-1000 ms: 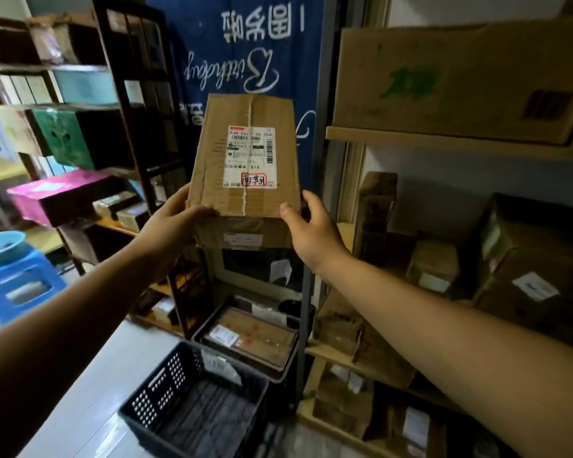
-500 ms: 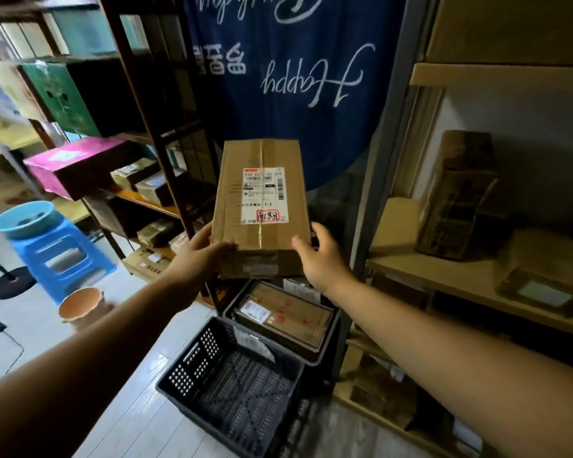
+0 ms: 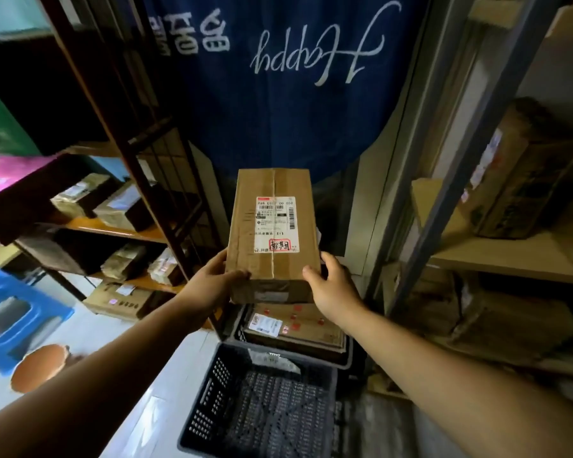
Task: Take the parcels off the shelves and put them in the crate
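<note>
I hold a taped brown cardboard parcel [image 3: 272, 233] with a white shipping label between both hands, in mid-air at the centre. My left hand [image 3: 209, 285] grips its near left corner and my right hand [image 3: 331, 289] its near right corner. Below the parcel, on the floor, a dark perforated plastic crate [image 3: 212, 391] stands with only a white slip visible inside it. Behind it a second dark crate [image 3: 346, 353] holds a flat brown parcel [image 3: 308, 328] with a label and red stickers.
A dark wooden shelf unit [image 3: 153, 150] on the left carries several small wrapped parcels [image 3: 119, 206]. A metal rack [image 3: 510, 256] on the right holds large cardboard boxes [image 3: 516, 173]. A blue banner [image 3: 278, 77] hangs behind. A blue stool [image 3: 17, 312] and an orange bowl [image 3: 40, 361] sit on the floor at left.
Both hands have brought the parcel down from shelf height to just above the crates, and my view has tilted downward with it.
</note>
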`<state>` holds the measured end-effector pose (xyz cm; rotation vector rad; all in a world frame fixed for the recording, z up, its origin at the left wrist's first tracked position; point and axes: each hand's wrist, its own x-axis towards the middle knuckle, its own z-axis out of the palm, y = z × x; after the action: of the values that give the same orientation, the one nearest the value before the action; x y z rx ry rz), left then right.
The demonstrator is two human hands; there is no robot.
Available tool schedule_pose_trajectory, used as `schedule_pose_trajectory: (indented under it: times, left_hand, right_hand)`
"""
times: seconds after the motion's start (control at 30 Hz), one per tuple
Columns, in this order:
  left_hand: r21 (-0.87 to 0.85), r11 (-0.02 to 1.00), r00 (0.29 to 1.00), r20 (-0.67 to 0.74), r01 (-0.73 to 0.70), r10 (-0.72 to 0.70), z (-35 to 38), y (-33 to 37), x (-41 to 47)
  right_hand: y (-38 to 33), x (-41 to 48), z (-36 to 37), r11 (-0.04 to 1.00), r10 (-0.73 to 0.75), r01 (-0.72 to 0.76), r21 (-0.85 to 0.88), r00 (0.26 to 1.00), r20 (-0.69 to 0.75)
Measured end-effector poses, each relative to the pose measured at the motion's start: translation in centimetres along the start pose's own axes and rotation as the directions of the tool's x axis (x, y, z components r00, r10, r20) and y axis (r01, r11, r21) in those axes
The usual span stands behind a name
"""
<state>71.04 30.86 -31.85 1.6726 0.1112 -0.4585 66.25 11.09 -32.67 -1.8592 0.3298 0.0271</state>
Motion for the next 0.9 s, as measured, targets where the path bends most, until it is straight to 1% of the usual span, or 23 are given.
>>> schedule_pose_trajectory:
  times: [0.13, 0.23, 0.43, 0.53, 0.6, 0.73, 0.83, 0.9]
  left_hand:
    - [0.028, 0.999, 0.997, 0.073, 0.031, -0.033, -2.6, -0.8, 2.6]
    - [0.061, 0.998, 0.997, 0.075, 0.009, -0.013, -3.0, -1.5, 4.2]
    - [0.088, 0.995, 0.995, 0.080, 0.051, -0.058, -3.5, -4.5, 8.1]
    - [0.100, 0.994, 0.995, 0.081, 0.045, -0.053, -3.6, -6.4, 9.7]
    - [0.104, 0.994, 0.996, 0.075, 0.031, -0.039, -4.0, -8.4, 11.6]
    - [0.188, 0.982, 0.997, 0.072, 0.009, -0.023, -5.4, -13.2, 16.3]
    - [0.268, 0.963, 0.994, 0.104, -0.002, -0.027, -6.4, -18.3, 20.4]
    - [0.306, 0.952, 0.995, 0.096, -0.003, -0.028, -6.9, -21.9, 23.3]
  right_hand:
    - [1.4, 2.0, 4.1, 0.997, 0.072, -0.072, 0.012, 0.996, -0.060]
    - [2.8, 3.6, 5.5, 0.994, 0.113, -0.112, 0.012, 0.991, -0.078]
    - [5.9, 7.0, 6.9, 0.986, 0.160, -0.163, -0.037, 0.984, -0.083]
    - [8.0, 8.6, 8.3, 0.982, 0.175, -0.181, -0.057, 0.981, -0.087]
    - [9.7, 10.0, 9.7, 0.977, 0.198, -0.205, -0.063, 0.975, -0.098]
    - [13.8, 13.0, 13.3, 0.970, 0.223, -0.232, -0.072, 0.968, -0.111]
    - [18.7, 15.6, 16.8, 0.970, 0.227, -0.236, -0.063, 0.965, -0.131]
    - [22.1, 17.5, 18.9, 0.967, 0.241, -0.249, -0.052, 0.961, -0.134]
